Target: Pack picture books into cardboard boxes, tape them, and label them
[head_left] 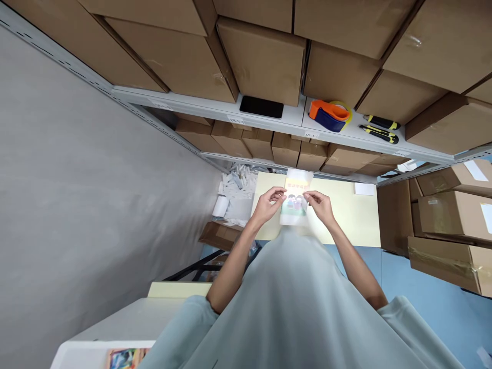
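Observation:
Between my two hands is a thin printed booklet [295, 206] with cartoon figures and a line of orange-yellow lettering. A pale, see-through margin at its top looks like a plastic sleeve, though glare blurs it. My left hand [268, 204] pinches the left edge, fingers closed. On the opposite edge, my right hand [320, 206] grips with thumb and fingertips. The booklet is held above a pale yellow tabletop [346, 220], close in front of my body. A small white pad [364, 189] lies on that tabletop, to the right of my right hand.
A metal shelf [215, 111] full of cardboard boxes [265, 59] spans the front. On it lie a black phone [261, 106], an orange-and-blue tape dispenser [329, 115] and box cutters [380, 128]. Paper scraps [240, 182] pile up left; boxes [442, 212] stand right.

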Demonstrator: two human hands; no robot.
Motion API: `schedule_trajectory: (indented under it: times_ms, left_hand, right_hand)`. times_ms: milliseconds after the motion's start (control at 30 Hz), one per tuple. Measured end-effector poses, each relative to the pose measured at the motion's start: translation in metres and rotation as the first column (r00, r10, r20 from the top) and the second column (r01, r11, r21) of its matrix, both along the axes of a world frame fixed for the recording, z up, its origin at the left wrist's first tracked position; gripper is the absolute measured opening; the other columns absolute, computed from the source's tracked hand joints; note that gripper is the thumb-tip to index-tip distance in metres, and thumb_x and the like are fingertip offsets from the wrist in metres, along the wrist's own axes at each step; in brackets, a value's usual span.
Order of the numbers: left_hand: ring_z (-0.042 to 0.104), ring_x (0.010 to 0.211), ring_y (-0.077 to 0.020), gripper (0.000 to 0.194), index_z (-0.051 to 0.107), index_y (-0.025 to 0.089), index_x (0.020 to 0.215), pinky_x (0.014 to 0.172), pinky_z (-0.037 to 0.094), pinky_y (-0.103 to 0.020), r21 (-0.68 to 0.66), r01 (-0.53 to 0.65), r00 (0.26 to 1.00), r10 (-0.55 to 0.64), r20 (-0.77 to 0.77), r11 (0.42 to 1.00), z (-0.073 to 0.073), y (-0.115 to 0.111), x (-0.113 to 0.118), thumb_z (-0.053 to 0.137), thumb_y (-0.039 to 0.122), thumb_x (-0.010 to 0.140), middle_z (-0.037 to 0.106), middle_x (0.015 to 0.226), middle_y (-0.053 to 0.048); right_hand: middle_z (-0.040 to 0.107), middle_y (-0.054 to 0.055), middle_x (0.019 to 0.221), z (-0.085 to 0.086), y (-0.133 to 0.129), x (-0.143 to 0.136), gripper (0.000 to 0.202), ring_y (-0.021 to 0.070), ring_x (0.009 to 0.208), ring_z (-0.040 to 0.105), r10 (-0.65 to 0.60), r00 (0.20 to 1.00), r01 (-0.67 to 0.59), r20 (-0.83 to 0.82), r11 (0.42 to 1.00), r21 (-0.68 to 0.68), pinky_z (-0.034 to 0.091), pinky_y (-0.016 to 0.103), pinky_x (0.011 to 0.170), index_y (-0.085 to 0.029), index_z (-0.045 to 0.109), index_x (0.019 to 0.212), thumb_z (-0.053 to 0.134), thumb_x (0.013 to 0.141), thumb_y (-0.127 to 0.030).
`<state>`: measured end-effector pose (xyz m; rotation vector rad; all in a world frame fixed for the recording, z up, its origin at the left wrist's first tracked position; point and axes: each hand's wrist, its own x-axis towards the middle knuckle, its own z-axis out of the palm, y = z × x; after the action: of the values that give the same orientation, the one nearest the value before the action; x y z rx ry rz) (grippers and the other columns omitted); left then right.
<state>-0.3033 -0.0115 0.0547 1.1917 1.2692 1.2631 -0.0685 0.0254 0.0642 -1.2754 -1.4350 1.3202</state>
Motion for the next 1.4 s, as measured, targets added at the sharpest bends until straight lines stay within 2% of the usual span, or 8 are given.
schedule_trajectory:
  times_ms: [200,333,467,733,867,1000,1167,1400]
  left_hand:
    - [0.072,0.086,-0.0205,0.042,0.081,0.021,0.106,0.085,0.059,-0.032,-0.099,0.057,0.998,-0.053,0.043,0.993,-0.005,0.003,-0.004,0.087,0.051,0.077,0.08,0.098,-0.007]
    - [0.069,0.068,-0.0195,0.045,0.077,0.019,0.078,0.07,0.057,-0.031,-0.155,0.09,0.996,-0.088,0.018,0.984,-0.005,0.005,0.0,0.082,0.063,0.083,0.072,0.07,-0.005]
    - [0.058,0.05,-0.0142,0.054,0.076,0.018,0.08,0.056,0.05,-0.028,-0.189,0.033,0.999,-0.031,0.015,0.981,-0.01,0.006,-0.001,0.076,0.071,0.087,0.067,0.061,-0.002]
    - [0.073,0.075,-0.018,0.054,0.081,0.017,0.112,0.067,0.057,-0.028,-0.17,0.016,0.998,-0.026,-0.059,0.985,-0.04,-0.01,-0.027,0.058,0.065,0.102,0.081,0.102,-0.009]
    - [0.075,0.11,-0.0221,0.04,0.081,0.02,0.12,0.085,0.061,-0.028,-0.117,0.006,0.993,-0.02,-0.119,0.993,-0.07,-0.02,-0.043,0.056,0.048,0.104,0.078,0.13,-0.011]
    - [0.075,0.1,-0.0187,0.034,0.078,0.021,0.126,0.091,0.063,-0.031,-0.158,-0.091,0.985,0.066,-0.157,0.983,-0.114,-0.015,-0.06,0.058,0.024,0.099,0.076,0.135,-0.01]
    - [0.077,0.099,-0.0199,0.036,0.08,0.019,0.118,0.095,0.065,-0.034,-0.178,-0.306,0.937,0.262,-0.232,0.935,-0.182,0.022,-0.085,0.058,0.008,0.091,0.075,0.129,-0.01]
    - [0.078,0.101,-0.0226,0.044,0.081,0.019,0.112,0.101,0.067,-0.04,-0.257,-0.314,0.935,0.25,-0.252,0.914,-0.251,0.069,-0.1,0.062,-0.002,0.078,0.077,0.127,-0.01]
  right_hand:
    - [0.081,0.005,0.092,0.003,0.007,0.01,0.044,0.017,0.066,0.065,0.116,0.991,-0.123,-0.063,0.982,-0.14,0.049,0.029,0.055,-0.024,0.08,0.102,0.086,0.075,-0.058]
    - [0.067,0.001,0.059,0.002,0.004,0.003,0.056,0.0128,0.047,0.049,0.041,0.999,-0.042,-0.008,0.979,-0.2,0.038,0.028,0.047,-0.023,0.071,0.074,0.08,0.078,-0.078]
    - [0.057,-0.001,0.05,0.0,0.001,-0.01,0.067,0.0104,0.044,0.04,0.046,0.999,-0.041,0.018,0.974,-0.222,0.035,0.028,0.046,-0.024,0.061,0.061,0.074,0.079,-0.087]
    - [0.073,0.006,0.074,-0.021,-0.003,-0.026,0.07,0.0135,0.057,0.05,0.085,0.996,-0.072,0.037,0.961,-0.269,0.036,0.026,0.05,-0.019,0.074,0.082,0.052,0.096,-0.084]
    - [0.079,0.006,0.103,-0.054,0.002,-0.046,0.047,0.0145,0.073,0.06,0.16,0.982,-0.134,0.096,0.962,-0.238,0.047,0.025,0.062,-0.021,0.079,0.112,0.073,0.088,-0.062]
    - [0.079,0.006,0.108,-0.103,0.019,-0.08,0.04,0.0171,0.085,0.065,0.183,0.969,-0.148,0.167,0.968,-0.201,0.053,0.028,0.075,-0.021,0.079,0.114,0.072,0.085,-0.048]
    - [0.072,0.001,0.088,-0.172,0.057,-0.132,0.037,0.0166,0.075,0.062,0.138,0.944,-0.088,0.3,0.981,-0.173,0.056,0.03,0.079,-0.02,0.078,0.114,0.067,0.085,-0.039]
    - [0.074,0.007,0.106,-0.233,0.093,-0.171,0.036,0.0186,0.08,0.068,0.033,0.842,0.029,0.538,0.994,-0.106,0.06,0.036,0.09,-0.019,0.079,0.119,0.064,0.086,-0.024]
